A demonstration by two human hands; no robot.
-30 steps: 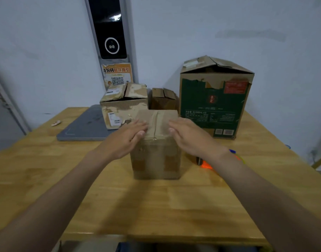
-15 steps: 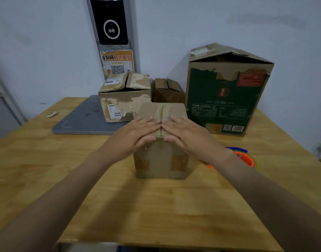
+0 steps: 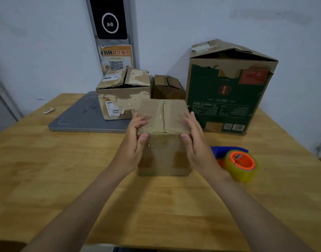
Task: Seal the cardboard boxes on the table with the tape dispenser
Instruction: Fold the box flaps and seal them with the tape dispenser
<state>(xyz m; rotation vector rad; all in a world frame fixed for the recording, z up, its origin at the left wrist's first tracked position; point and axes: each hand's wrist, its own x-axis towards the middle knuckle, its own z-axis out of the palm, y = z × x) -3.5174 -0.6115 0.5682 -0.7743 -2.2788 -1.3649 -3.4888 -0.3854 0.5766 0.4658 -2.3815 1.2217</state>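
Head view: front box (image 3: pixel 163 157) on counter (image 3: pixel 156 206), flaps closed, glossy tape on seam. Left hand (image 3: pixel 136 144), right hand (image 3: pixel 196 144) clasp top corners, thumbs on front face. Tape dispenser (image 3: pixel 240 163) idle beside right wrist. Torn box (image 3: pixel 123 95), small rear box (image 3: pixel 167 88), green box (image 3: pixel 227 95): flaps loose, sealing judged pending.

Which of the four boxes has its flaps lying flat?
The small brown box between the left hand and right hand; the other three, behind it, have raised flaps.

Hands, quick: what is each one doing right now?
Left hand: grips the small cardboard box at its top left edge.
Right hand: grips the same box's top right edge.
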